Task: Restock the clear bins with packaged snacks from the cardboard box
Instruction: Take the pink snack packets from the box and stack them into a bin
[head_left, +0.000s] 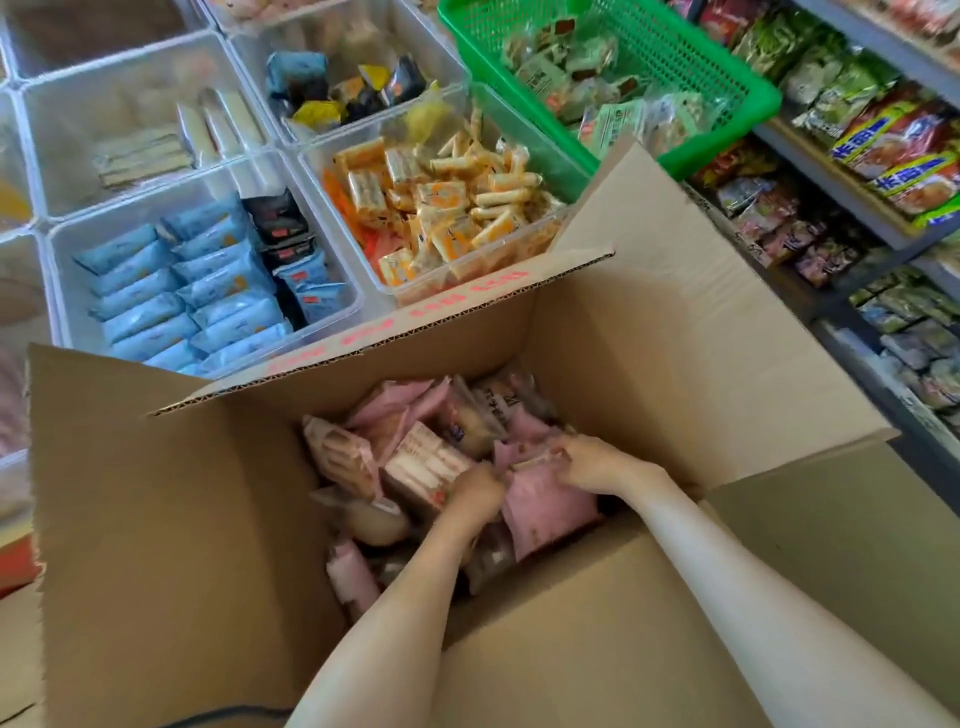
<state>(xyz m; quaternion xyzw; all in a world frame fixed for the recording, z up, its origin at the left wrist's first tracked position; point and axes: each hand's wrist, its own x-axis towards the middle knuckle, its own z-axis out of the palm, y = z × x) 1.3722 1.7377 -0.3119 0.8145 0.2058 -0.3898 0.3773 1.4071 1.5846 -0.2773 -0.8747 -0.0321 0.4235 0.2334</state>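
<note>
An open cardboard box (156, 519) fills the lower view, its flaps spread outward. Deep inside lies a heap of pink and beige packaged snacks (410, 441). Both my arms reach down into it. My left hand (475, 493) is curled around packets near the middle of the heap. My right hand (592, 462) presses its fingers onto a pink packet (545, 512) beside it. Beyond the box stand clear bins: one with blue packets (208, 291), one with orange and yellow packets (447, 208), one with mixed dark packets (343, 88).
A green plastic basket (737, 98) with pale green packets stands at the back right, touching the box flap. Shelves (852, 197) of bagged snacks run down the right side. A clear bin (145, 135) at the back left holds a few flat bars.
</note>
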